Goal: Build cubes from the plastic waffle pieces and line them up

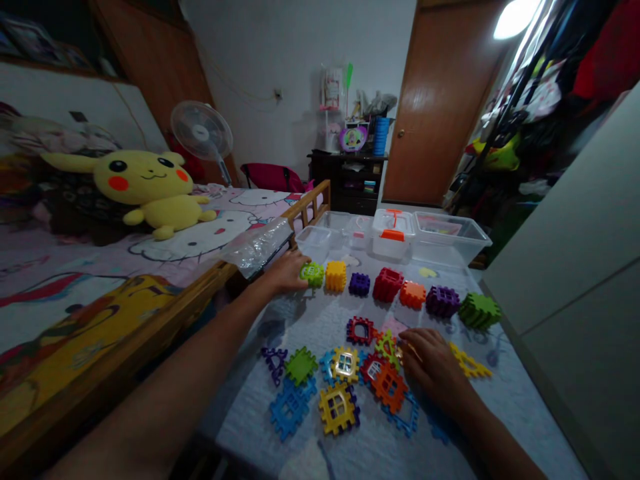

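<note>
My left hand (291, 270) is closed around a small stack of lime-green building tiles (313, 274) at the left end of a row of stacks. My right hand (433, 360) is low over the loose tiles, its fingers curled beside a lime-green openwork tile (387, 348). What lies under those fingertips is hidden. Near that hand are an orange tile (390, 387), a red tile (361, 330) and a yellow triangular tile (470, 362). Farther left lie yellow tiles (339, 408), a blue tile (291, 407), a green tile (301, 366) and a purple triangle (275, 365).
The row continues with yellow (335, 277), red (388, 285), orange (413, 295), purple (443, 301) and green (479, 311) stacks. Behind stand clear plastic boxes (450, 233) and a lidded box with orange latches (393, 233). A bed rail (310, 203) borders the table's left.
</note>
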The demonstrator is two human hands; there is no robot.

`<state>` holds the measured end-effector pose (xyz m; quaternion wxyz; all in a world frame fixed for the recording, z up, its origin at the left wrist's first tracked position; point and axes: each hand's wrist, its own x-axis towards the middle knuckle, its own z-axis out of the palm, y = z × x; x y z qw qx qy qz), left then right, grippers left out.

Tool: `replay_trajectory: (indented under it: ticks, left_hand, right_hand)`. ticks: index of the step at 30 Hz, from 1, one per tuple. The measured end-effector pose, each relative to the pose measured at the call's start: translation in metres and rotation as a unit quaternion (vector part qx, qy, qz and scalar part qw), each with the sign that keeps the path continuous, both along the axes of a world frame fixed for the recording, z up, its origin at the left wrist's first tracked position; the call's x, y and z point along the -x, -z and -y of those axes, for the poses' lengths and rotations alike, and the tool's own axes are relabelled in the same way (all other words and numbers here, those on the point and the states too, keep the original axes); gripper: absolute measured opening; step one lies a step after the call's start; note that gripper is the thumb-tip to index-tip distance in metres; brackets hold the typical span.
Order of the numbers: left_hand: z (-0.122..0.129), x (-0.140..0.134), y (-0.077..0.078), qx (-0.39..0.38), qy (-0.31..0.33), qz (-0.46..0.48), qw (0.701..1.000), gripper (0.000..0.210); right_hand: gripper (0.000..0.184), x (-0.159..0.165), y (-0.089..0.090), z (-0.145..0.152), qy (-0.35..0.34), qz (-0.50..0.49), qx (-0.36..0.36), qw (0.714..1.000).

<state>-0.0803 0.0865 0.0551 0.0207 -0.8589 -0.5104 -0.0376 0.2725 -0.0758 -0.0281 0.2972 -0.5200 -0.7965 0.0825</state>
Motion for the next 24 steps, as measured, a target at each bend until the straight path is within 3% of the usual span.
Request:
replay_trajectory:
  ticks: [5,17,21,24]
  left_hand:
    - [-0.025,-0.015,0.0,0.025,-0.006,-0.029,0.999,0.058]
    - [-0.04,-0.014,0.014,0.054,0.008,-0.062,0.997,0.058]
    - [-0.037,-0.012,0.014,0.037,0.02,-0.042,0.998,0.07]
    - [-0.017,-0.013,0.009,-0.02,0.029,0.01,0.999,0.065]
  right_hand:
    - [0.024,-0.003,-0.002,0.0,0.009,0.0,-0.001,1.0]
    - [0.024,-0.002,-0.004,0.0,0.006,0.005,0.005,1.0]
    - [0.024,-0.002,-0.004,0.0,0.01,0.007,0.003,1.0]
    - [0.024,-0.002,-0.004,0.0,0.012,0.006,0.002,1.0]
